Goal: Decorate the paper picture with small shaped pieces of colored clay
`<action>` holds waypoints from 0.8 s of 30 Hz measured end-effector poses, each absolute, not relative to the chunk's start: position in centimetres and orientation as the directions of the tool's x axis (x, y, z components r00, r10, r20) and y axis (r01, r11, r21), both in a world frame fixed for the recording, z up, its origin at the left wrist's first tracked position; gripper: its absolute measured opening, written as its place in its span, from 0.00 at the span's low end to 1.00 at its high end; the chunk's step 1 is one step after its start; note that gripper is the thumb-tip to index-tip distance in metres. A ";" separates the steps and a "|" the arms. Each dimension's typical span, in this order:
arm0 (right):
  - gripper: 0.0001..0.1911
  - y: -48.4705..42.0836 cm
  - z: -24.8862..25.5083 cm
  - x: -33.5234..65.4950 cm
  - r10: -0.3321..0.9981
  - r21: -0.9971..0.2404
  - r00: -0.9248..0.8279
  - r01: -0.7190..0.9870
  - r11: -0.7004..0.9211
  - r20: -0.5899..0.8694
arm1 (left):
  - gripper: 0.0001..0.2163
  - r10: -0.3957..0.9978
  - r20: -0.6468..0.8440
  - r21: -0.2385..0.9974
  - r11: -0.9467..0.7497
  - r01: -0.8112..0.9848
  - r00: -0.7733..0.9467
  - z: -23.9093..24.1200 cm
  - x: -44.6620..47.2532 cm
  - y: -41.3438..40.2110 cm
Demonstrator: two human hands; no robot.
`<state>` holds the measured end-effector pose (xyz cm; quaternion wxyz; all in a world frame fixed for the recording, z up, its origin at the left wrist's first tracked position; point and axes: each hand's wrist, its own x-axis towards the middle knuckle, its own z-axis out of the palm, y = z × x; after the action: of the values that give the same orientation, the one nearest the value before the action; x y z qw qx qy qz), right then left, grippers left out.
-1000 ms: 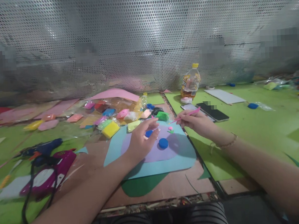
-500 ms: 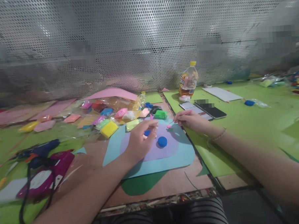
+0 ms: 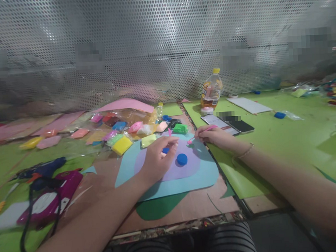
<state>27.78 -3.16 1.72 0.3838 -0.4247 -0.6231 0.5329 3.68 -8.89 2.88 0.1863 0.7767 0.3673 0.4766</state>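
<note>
My right hand [image 3: 213,136] grips a slim pink tool [image 3: 212,127]. Its thin tip reaches left to a small pink lump [image 3: 189,142] over the light purple sheet [image 3: 170,174]. My left hand [image 3: 158,156] is bent over the same sheet, thumb and fingertips drawn together; whatever lies between them, if anything, is hidden. Under its fingers a blue disc [image 3: 165,150] shows in part. A second blue disc [image 3: 182,159] lies on the purple sheet, right of my left hand. Beneath is a larger light blue sheet [image 3: 209,176] with rounded corners. A pink pointed piece [image 3: 169,132] rises behind the fingertips.
Wrapped clay packs, including a yellow one [image 3: 122,145] and a green one [image 3: 180,128], crowd the back. Left lie a glue gun [image 3: 44,169] and a magenta device [image 3: 51,201] with a black cord. Right stand a bottle [image 3: 211,88] and phones [image 3: 237,123].
The tool's tip and pink lump show a very slight shift. My left hand stays nearly still, and the discs lie in the same places.
</note>
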 end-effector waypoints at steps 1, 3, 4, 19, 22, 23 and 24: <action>0.05 -3.2 1.7 27.8 0.937 -0.990 -0.347 0.119 0.075 0.030 | 0.08 0.754 0.597 0.648 -0.655 0.390 0.274 2.9 3.7 -8.9; 0.05 -3.2 1.7 27.8 0.936 -0.989 -0.350 0.122 0.082 0.034 | 0.08 0.765 0.584 0.663 -0.643 0.384 0.271 3.0 3.8 -9.0; 0.05 -3.2 1.7 27.8 0.935 -0.989 -0.352 0.125 0.082 0.033 | 0.08 0.768 0.580 0.668 -0.639 0.382 0.270 3.0 3.8 -9.0; 0.05 -3.0 1.6 27.8 0.937 -0.985 -0.349 0.158 0.070 0.010 | 0.08 0.759 0.587 0.653 -0.650 0.389 0.282 2.9 3.8 -9.1; 0.05 -3.2 1.7 27.7 0.942 -0.983 -0.335 0.168 0.077 0.017 | 0.08 0.760 0.585 0.654 -0.648 0.389 0.283 2.8 3.7 -9.0; 0.05 -3.2 1.7 27.7 0.944 -0.984 -0.329 0.163 0.077 0.020 | 0.08 0.759 0.587 0.651 -0.650 0.392 0.283 2.8 3.7 -9.0; 0.05 -3.2 1.8 27.6 0.945 -0.985 -0.326 0.155 0.075 0.021 | 0.08 0.756 0.590 0.646 -0.652 0.396 0.283 2.7 3.7 -9.0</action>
<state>27.61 -3.23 1.80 0.3803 -0.4388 -0.6269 0.5194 3.75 -8.96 2.75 0.1916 0.7777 0.3704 0.4703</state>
